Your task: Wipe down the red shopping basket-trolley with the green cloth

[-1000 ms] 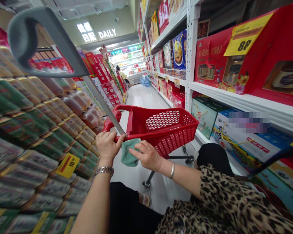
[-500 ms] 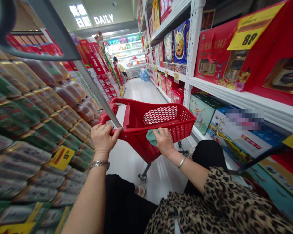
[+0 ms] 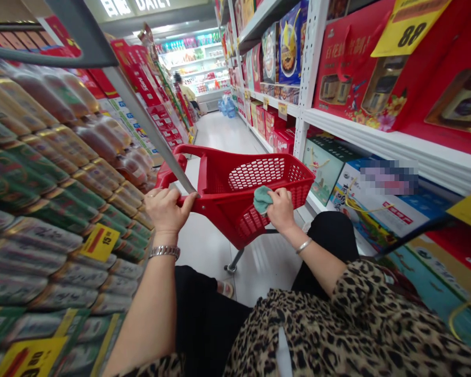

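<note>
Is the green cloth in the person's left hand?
No, the green cloth is in the right hand, against the red shopping cart; the left hand grips the cart's grey pole.

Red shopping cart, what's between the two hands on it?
In the head view, the red cart rim runs between the left hand and right hand, a green cloth bunched against the right hand.

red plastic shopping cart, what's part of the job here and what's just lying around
In use: left hand gripping the red plastic shopping cart, right hand pressing a teal cloth to its rim.
Around: stacked green-and-gold cans, red gift boxes.
</note>
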A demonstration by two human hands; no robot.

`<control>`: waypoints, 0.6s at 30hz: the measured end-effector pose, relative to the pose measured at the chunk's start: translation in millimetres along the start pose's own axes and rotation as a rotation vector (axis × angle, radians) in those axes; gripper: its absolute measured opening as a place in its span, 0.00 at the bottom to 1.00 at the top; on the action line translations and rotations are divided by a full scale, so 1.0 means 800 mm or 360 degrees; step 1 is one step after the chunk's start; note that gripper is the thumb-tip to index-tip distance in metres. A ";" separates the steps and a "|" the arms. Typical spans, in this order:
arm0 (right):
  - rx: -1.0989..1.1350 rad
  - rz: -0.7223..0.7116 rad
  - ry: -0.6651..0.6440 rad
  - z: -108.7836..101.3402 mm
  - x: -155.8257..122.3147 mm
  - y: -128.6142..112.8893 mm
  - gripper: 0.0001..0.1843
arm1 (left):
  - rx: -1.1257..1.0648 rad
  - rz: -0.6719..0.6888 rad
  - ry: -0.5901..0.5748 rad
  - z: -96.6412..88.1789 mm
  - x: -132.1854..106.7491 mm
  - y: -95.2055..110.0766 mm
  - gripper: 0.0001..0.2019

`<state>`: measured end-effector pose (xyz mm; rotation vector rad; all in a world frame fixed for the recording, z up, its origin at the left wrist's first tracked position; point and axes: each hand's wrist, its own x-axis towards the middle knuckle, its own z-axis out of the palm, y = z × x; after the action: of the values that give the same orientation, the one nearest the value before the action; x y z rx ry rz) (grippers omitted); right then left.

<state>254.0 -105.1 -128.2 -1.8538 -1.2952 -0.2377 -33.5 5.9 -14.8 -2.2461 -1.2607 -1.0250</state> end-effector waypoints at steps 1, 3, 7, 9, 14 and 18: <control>0.0035 -0.0052 -0.0038 0.004 -0.004 -0.016 0.22 | -0.0011 0.0002 -0.0007 -0.001 0.000 0.001 0.21; 0.0093 -0.0177 -0.0122 0.010 -0.010 -0.049 0.21 | -0.0036 0.0015 -0.0019 -0.003 0.000 0.001 0.22; 0.0157 -0.0413 -0.0237 0.013 -0.017 -0.105 0.20 | -0.0045 0.0017 -0.0013 -0.005 0.002 -0.002 0.21; 0.0163 -0.0495 -0.0260 0.014 -0.019 -0.124 0.19 | -0.0037 0.0011 -0.0009 -0.005 0.002 -0.004 0.21; 0.0224 -0.0732 -0.0215 0.024 -0.022 -0.152 0.15 | -0.0021 0.0016 0.0003 -0.007 0.001 -0.011 0.22; 0.0208 -0.1030 -0.0045 0.046 -0.027 -0.145 0.15 | -0.0023 0.0059 0.0024 -0.011 -0.001 -0.024 0.21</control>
<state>135.5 -80.1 -102.7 -1.2847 -1.8548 -0.4534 -53.4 9.9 -10.3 -2.2597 -1.2049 -1.0384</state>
